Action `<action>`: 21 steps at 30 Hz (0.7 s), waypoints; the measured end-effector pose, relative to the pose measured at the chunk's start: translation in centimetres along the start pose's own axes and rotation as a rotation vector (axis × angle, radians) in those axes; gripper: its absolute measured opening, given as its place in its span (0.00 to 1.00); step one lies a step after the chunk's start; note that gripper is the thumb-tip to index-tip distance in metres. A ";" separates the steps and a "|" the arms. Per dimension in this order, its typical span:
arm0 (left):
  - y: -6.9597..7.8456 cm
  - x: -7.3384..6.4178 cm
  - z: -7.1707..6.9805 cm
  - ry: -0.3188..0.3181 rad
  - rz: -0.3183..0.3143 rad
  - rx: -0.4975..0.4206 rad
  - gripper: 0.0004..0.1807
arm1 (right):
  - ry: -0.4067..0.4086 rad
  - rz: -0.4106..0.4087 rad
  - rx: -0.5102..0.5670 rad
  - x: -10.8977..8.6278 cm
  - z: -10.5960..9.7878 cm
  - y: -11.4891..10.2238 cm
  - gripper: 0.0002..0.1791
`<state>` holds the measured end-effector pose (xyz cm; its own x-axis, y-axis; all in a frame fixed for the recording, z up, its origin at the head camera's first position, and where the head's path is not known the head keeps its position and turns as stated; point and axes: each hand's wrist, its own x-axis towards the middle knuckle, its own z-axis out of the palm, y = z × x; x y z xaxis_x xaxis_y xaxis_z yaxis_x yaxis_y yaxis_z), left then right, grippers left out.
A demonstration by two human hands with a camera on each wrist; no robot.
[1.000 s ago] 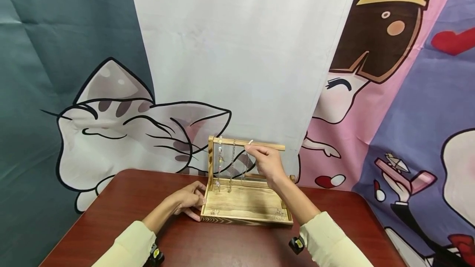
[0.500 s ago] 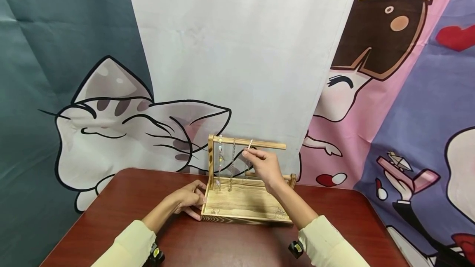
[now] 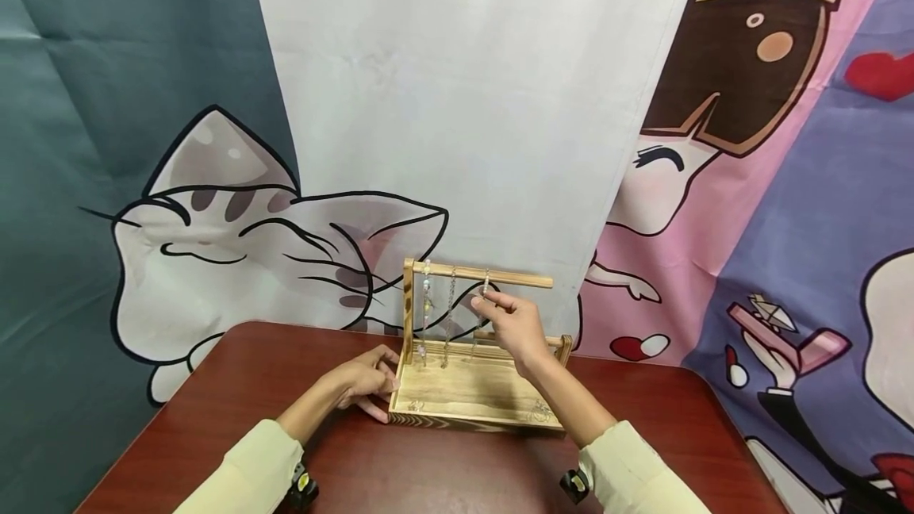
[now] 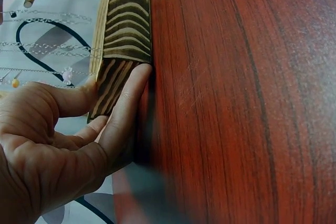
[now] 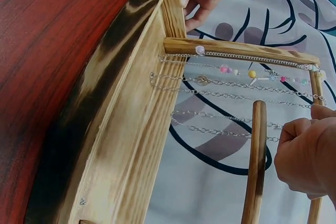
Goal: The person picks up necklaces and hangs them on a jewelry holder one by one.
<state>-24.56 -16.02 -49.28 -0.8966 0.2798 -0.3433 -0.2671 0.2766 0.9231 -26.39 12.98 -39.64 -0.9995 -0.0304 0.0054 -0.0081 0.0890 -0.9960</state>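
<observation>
A wooden jewelry stand [image 3: 464, 423] has a tray base and a raised rod [image 3: 531, 281]. My left hand [image 3: 364, 381] grips its left end; in the left wrist view the thumb is on the wall, a finger along the lower edge. From the rod hang a beaded necklace [image 5: 252, 74], a silver chain necklace with a round pendant [image 5: 202, 81] and, to their right, another chain necklace [image 3: 486, 282]. My right hand [image 3: 520, 331] pinches this last one just under the rod, thumb and forefinger together. The fingers partly hide that chain.
Small jewelry pieces [image 3: 540, 412] lie in the tray's front right corner, others [image 3: 414, 405] at front left. A shorter, lower rod [image 5: 255, 161] stands behind the right forearm. The stand rests on a red-brown table [image 3: 286, 355] before a cartoon-printed curtain [image 3: 457, 101].
My right hand has come down slightly from the rod, and more of the chain shows between rod and fingers. The left hand keeps its grip on the stand.
</observation>
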 end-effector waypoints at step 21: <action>0.0 0.2 -0.1 -0.004 0.005 -0.009 0.30 | -0.009 -0.007 0.042 -0.9 -2.7 1.7 0.25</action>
<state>-24.73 -16.01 -49.31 -0.8965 0.2845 -0.3395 -0.2660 0.2670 0.9263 -25.61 15.89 -41.09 -0.9991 -0.0402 0.0117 -0.0135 0.0464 -0.9988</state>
